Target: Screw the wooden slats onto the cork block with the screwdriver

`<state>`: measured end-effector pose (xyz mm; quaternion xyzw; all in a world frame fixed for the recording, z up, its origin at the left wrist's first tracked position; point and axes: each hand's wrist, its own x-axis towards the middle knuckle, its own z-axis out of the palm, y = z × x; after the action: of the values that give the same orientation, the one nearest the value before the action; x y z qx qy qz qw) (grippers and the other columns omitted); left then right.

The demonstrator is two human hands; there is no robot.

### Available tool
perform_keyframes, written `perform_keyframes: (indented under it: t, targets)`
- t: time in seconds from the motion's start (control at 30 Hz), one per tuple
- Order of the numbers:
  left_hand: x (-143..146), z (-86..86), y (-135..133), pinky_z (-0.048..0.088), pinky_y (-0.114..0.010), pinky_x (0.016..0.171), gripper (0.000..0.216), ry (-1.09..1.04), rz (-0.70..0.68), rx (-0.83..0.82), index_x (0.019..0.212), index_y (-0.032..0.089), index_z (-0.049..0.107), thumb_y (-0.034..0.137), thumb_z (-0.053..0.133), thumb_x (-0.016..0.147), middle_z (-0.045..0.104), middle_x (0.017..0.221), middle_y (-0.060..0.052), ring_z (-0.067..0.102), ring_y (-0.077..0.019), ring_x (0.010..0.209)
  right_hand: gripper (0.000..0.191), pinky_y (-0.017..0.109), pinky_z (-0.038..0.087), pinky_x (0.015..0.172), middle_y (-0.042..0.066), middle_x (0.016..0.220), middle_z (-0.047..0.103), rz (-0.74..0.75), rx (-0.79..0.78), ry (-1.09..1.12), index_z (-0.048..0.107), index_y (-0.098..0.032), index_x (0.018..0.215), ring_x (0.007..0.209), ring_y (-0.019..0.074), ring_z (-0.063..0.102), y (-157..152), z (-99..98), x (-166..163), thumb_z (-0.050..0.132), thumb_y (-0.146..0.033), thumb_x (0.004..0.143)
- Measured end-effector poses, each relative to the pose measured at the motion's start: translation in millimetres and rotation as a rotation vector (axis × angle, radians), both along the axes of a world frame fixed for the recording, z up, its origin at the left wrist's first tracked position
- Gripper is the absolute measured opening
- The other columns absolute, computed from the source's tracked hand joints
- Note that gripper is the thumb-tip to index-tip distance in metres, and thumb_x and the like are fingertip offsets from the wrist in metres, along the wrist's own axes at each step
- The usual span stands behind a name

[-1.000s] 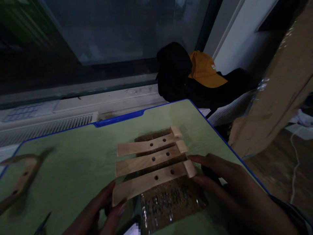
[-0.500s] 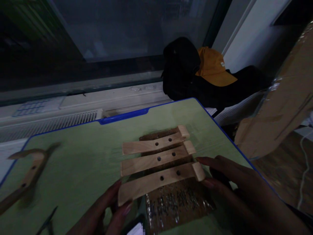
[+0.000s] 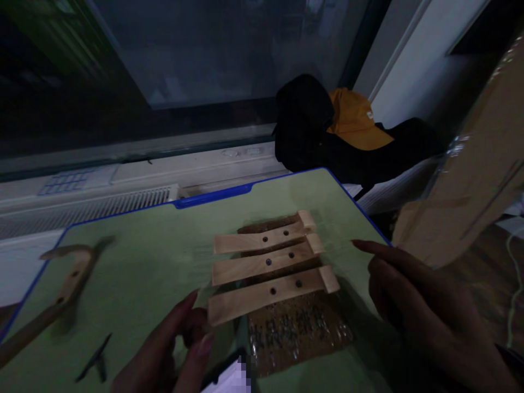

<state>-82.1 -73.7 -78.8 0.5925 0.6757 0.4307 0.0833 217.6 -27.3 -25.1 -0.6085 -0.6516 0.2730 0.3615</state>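
Three wooden pieces [image 3: 254, 264] lie side by side across the brown packet [image 3: 301, 338], with long axes running left to right. The closest piece [image 3: 257, 297] extends its plain end beyond the packet's left edge. To this end the left hand [image 3: 172, 344], left of the packet, is nearer: its thumb and forefinger stand apart just beside it; contact I cannot tell. The right hand [image 3: 421, 305], right of the packet, stretches its forefinger; whether its curled fingers hide something, I cannot tell.
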Motion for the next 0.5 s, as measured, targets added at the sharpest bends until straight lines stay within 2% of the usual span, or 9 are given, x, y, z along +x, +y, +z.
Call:
perform_keyframes:
  t: [0.1, 0.2, 0.33, 0.5]
  targets:
    - [4, 8.0, -1, 0.053, -0.016, 0.047, 0.034, 0.028, 0.029, -0.003, 0.108, 0.019, 0.065, 0.042, 0.059, 0.084, 0.072, 0.070, -0.001, 0.067, -0.0118, 0.054, 0.034, 0.021, 0.035, 0.033, -0.004, 0.053, 0.047, -0.156, -0.039, 0.207, 0.059, -0.024, 0.116, 0.041, 0.0105, 0.042, 3, 2.5, -2, 0.042, -0.043, 0.093]
    - [9, 13.3, -1, 0.050, -0.016, 0.044, 0.030, 0.016, 0.002, 0.027, 0.104, 0.018, 0.066, 0.039, 0.060, 0.083, 0.071, 0.068, 0.000, 0.064, -0.0109, 0.050, 0.033, 0.019, 0.032, 0.031, -0.003, 0.059, 0.047, -0.231, -0.048, 0.304, 0.061, -0.023, 0.108, 0.042, 0.0089, 0.038, 8, 0.5, 0, 0.044, -0.046, 0.092]
    - [11, 12.0, 0, 0.050, -0.019, 0.050, 0.023, -0.013, -0.024, 0.105, 0.097, 0.019, 0.069, 0.034, 0.062, 0.083, 0.068, 0.066, 0.000, 0.063, -0.0107, 0.052, 0.032, 0.018, 0.029, 0.032, -0.003, 0.062, 0.048, -0.166, -0.012, 0.397, 0.059, -0.021, 0.106, 0.043, 0.0077, 0.035, 14, -7.1, 7, 0.046, -0.046, 0.091]
    - [7, 8.6, 1, 0.049, -0.022, 0.054, 0.025, -0.074, 0.006, 0.120, 0.092, 0.017, 0.070, 0.037, 0.062, 0.082, 0.068, 0.067, -0.001, 0.061, -0.0124, 0.054, 0.033, 0.019, 0.039, 0.038, 0.000, 0.073, 0.059, -0.152, 0.041, 0.447, 0.058, -0.020, 0.106, 0.049, 0.0084, 0.048, 4, -8.0, 20, 0.050, -0.047, 0.089]
